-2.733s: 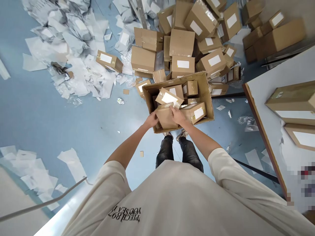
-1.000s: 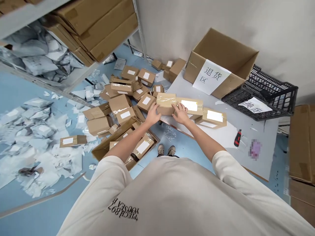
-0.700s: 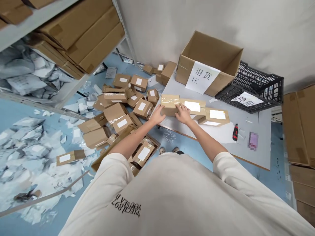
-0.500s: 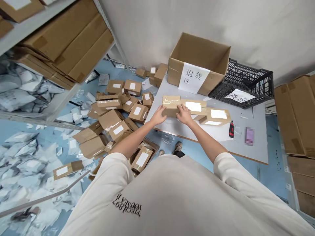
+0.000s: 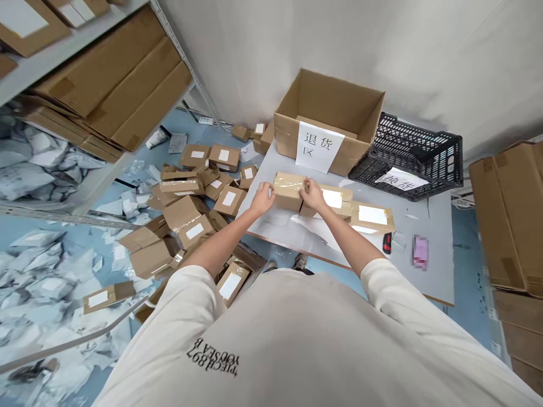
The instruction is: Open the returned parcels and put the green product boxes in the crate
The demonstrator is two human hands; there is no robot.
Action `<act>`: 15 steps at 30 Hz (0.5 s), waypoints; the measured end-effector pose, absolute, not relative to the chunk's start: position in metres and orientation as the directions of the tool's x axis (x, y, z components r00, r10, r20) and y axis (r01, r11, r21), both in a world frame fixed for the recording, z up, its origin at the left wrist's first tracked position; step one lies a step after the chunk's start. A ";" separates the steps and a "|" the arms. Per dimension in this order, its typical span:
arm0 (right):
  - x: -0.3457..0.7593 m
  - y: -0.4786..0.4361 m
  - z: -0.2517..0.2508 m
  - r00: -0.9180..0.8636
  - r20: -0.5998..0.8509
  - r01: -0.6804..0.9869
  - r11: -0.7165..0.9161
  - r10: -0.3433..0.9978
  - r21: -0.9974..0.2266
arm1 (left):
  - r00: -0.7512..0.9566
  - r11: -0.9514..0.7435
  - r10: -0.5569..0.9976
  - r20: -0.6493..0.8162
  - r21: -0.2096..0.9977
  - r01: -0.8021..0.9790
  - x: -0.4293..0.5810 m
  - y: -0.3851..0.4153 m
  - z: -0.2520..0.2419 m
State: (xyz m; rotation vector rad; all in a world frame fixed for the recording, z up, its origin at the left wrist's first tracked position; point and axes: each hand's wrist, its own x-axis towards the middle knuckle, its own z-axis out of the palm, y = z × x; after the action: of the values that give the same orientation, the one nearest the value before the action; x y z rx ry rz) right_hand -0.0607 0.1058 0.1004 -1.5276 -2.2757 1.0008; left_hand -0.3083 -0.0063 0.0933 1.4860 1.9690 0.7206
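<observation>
A small taped cardboard box [image 5: 288, 195] rests on the white table, clear tape shining across its top. My left hand [image 5: 263, 198] is at the box's left end with its fingers bent in against the edge. At the right end, my right hand [image 5: 313, 195] has curled fingers on the top edge; what lies under the fingertips is hidden. Beside the right hand sits a second cardboard box [image 5: 333, 199] with a white label, partly covered by my wrist. A third labelled cardboard box [image 5: 372, 217] stands further right.
Behind the boxes are a large open carton [image 5: 326, 113] with a paper sign and a black plastic crate [image 5: 419, 152]. A red and black cutter [image 5: 387, 243] and a blurred pink item [image 5: 419, 252] lie right. Several cartons [image 5: 193, 226] are heaped on the floor left, beside shelving [image 5: 97, 186].
The view has shifted slightly. Both hands stay at the box's ends, but their fingers are more curled now, the right hand's higher on the top edge. White sheeting shows more in front of the boxes.
</observation>
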 end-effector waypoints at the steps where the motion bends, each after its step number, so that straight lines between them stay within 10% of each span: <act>1: -0.063 0.109 0.099 -0.438 -0.187 0.724 0.222 0.879 -0.653 | -0.250 0.259 0.961 -0.119 0.708 0.657 -0.308 -0.003 0.094; 15: -0.063 0.072 0.087 -0.530 -0.200 0.664 0.256 0.824 -0.702 | -0.033 0.152 0.986 -0.166 0.779 0.609 -0.329 -0.015 0.085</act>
State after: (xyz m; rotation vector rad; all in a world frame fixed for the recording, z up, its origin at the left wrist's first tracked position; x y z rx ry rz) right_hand -0.0627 0.0717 0.0871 -1.3963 -2.3170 1.1329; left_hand -0.3292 -0.0154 0.0846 1.5376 1.7261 0.6781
